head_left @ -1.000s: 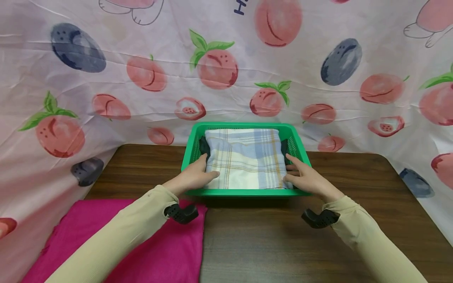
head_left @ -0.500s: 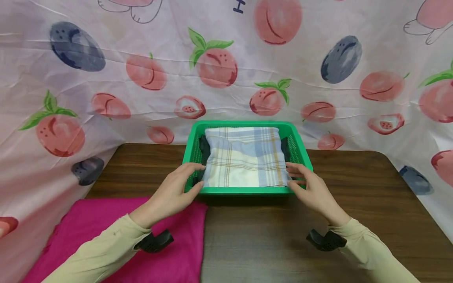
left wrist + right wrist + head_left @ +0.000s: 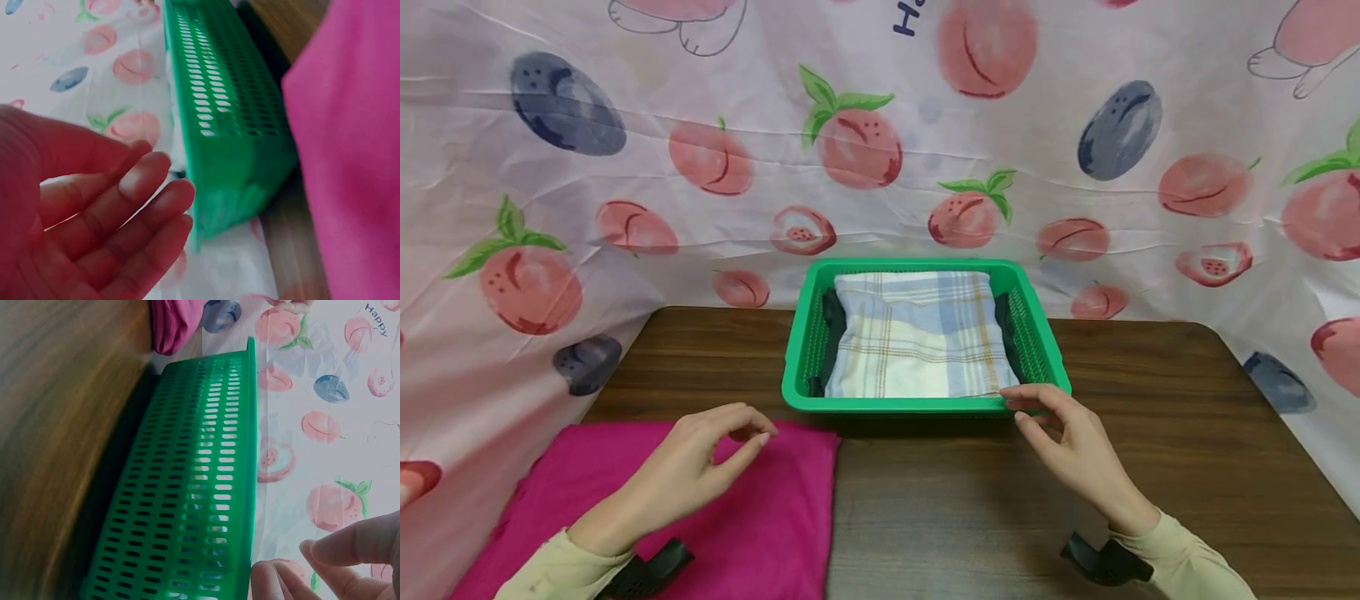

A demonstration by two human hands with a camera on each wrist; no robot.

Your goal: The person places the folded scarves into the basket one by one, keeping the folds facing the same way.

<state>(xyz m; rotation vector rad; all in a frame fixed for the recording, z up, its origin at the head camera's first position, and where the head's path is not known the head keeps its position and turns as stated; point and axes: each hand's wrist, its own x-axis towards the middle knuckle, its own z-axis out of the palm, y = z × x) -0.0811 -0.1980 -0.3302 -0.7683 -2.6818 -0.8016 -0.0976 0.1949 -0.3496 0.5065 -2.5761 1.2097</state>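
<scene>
A green plastic basket [image 3: 895,406] with slotted walls stands on the table. In it lies a folded plaid cloth [image 3: 925,333] in white, pale blue and tan, with dark fabric [image 3: 832,333] showing at both sides. My left hand [image 3: 688,467] hovers over a magenta cloth [image 3: 767,542], its fingers loosely bent and holding nothing. Close to the basket's front right corner is my right hand [image 3: 1078,454], fingers relaxed; whether a fingertip touches the rim, I cannot tell. The right wrist view shows those fingers [image 3: 350,540] beside the basket's edge with nothing held.
The brown wooden table [image 3: 940,500] carries the basket toward its back edge. A fruit-printed curtain [image 3: 880,217] hangs directly behind it and along the left side. The magenta cloth lies flat at the front left.
Both hands have drawn back from the basket toward the front. The left hand has moved farther, down and left over the magenta cloth. The plaid cloth stays in the basket.
</scene>
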